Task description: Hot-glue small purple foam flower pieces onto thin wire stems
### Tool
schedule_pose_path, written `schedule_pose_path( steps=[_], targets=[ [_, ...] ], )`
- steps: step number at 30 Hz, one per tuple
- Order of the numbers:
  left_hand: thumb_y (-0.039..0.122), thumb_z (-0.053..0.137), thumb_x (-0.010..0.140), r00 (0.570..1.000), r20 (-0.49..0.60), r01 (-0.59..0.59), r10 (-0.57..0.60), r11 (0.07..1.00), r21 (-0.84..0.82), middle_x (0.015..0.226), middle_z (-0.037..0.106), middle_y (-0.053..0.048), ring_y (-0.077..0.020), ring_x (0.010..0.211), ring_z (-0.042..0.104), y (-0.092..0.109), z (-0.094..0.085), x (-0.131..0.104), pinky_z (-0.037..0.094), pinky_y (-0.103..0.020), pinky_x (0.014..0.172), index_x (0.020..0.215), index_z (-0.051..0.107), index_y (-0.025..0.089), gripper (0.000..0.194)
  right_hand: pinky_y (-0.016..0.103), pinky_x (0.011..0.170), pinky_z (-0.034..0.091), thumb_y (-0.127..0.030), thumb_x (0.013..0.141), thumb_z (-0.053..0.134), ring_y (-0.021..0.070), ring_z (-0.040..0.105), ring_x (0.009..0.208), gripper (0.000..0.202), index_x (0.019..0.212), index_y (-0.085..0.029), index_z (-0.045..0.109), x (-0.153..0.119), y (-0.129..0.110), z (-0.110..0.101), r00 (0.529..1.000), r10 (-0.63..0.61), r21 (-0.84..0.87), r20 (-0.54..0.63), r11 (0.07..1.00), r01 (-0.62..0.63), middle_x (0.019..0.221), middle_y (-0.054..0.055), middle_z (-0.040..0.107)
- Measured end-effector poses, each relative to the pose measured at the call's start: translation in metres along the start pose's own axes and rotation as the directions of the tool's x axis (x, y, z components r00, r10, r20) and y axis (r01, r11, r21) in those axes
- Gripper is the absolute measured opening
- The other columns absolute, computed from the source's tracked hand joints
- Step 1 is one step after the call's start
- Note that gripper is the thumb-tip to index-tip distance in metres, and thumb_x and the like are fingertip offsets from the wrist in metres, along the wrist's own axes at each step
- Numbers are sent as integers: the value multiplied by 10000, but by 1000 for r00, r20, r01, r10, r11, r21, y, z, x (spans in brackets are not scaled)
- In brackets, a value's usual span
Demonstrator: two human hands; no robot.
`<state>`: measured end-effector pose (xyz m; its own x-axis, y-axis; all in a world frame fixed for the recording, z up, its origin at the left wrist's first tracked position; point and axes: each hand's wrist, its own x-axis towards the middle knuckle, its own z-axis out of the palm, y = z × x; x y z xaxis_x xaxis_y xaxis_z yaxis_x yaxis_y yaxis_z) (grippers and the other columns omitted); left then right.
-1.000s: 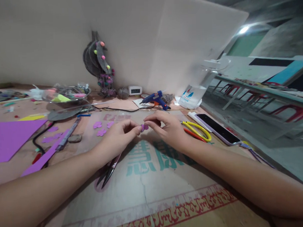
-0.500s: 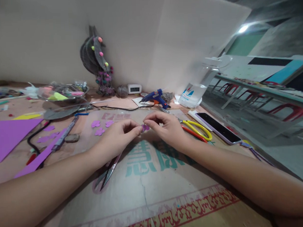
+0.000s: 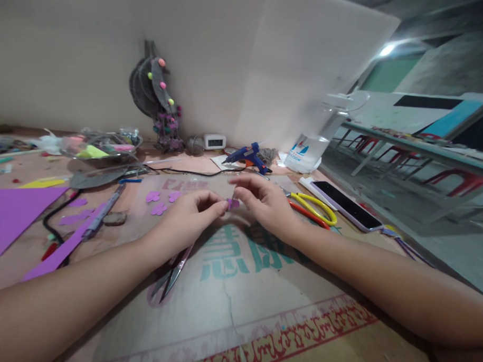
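Observation:
A small purple cutout [image 3: 233, 203] hangs between my two hands at the centre. My left hand [image 3: 201, 211] pinches its left side between thumb and index finger. Close by on the right, my right hand [image 3: 262, 201] has thumb and fingers bent towards the cutout; whether its fingertips grip it is too small to tell. Several purple petal shapes [image 3: 159, 208] lie on the mat left of my left hand. Scissors [image 3: 174, 273] with open blades rest partly under my left wrist. Yellow-handled pliers [image 3: 316, 207] and an orange handle [image 3: 309, 215] lie beyond my right wrist.
A blue glue gun [image 3: 249, 157], a white clock [image 3: 215, 142] and a clear jug [image 3: 309, 144] stand at the back. A phone [image 3: 347, 203] lies right. Left are purple sheet [image 3: 21, 212], a marker [image 3: 103, 212], a stone [image 3: 115, 218] and a full bowl [image 3: 101, 154].
The fingers of my right hand have shifted slightly right and opened a little, so more of the purple cutout shows. My left hand has stayed nearly still.

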<state>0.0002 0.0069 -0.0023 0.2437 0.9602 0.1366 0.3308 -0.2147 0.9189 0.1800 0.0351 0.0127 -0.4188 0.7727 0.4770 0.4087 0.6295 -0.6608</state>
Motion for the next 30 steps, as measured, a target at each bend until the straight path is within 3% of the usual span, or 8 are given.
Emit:
schedule_pose_path(
  steps=[3,8,12,15,18,23,30],
  targets=[
    [417,538,815,999,-43,2,-2,1000,-7,717,622,2,-147,663,551,0,0,1,403,-254,620,784,618,172,260,251,575,414,-298,878,523,84,476,620,237,1092,-206,485,-1,6,-1,997,-18,54,-81,998,23,1035,44,555],
    [385,541,818,997,-77,-3,2,1000,-13,712,612,6,-141,675,552,2,-1,1,398,-243,620,780,615,168,232,252,601,396,-286,875,529,105,452,673,101,887,-214,459,-4,9,-5,973,-72,58,-221,995,87,808,-9,464],
    [379,536,819,997,-77,-8,5,999,-33,687,593,7,-135,650,540,2,-1,2,397,-241,602,751,600,165,234,252,575,401,-293,867,542,94,452,635,104,912,-204,511,-6,5,-6,993,-47,29,-108,998,50,861,7,526],
    [387,531,820,996,-84,4,-9,998,-66,682,573,7,-132,635,528,1,-1,3,392,-238,577,772,594,159,241,236,462,405,-307,842,571,57,451,521,310,1122,-231,463,-5,2,-2,993,105,206,55,972,-114,1057,38,558],
    [368,528,824,994,-106,-9,1,998,-70,699,577,3,-129,640,521,0,0,4,389,-233,574,792,601,155,227,223,400,408,-303,832,567,45,459,453,372,1174,-237,437,-4,0,2,958,219,361,183,892,-273,1002,31,572],
    [360,540,816,992,-125,-21,14,998,-57,677,579,11,-129,634,532,1,0,3,398,-231,577,782,610,159,216,213,441,411,-370,863,513,66,478,491,238,1010,-191,567,-3,-2,1,948,266,330,175,891,-311,777,4,592],
    [381,542,817,996,-94,-9,1,996,-85,703,583,3,-130,634,519,1,-1,2,387,-234,570,778,601,168,225,251,554,424,-339,831,568,104,507,610,234,992,-174,609,-4,-3,1,963,225,114,150,963,-243,830,29,628]
  ],
)
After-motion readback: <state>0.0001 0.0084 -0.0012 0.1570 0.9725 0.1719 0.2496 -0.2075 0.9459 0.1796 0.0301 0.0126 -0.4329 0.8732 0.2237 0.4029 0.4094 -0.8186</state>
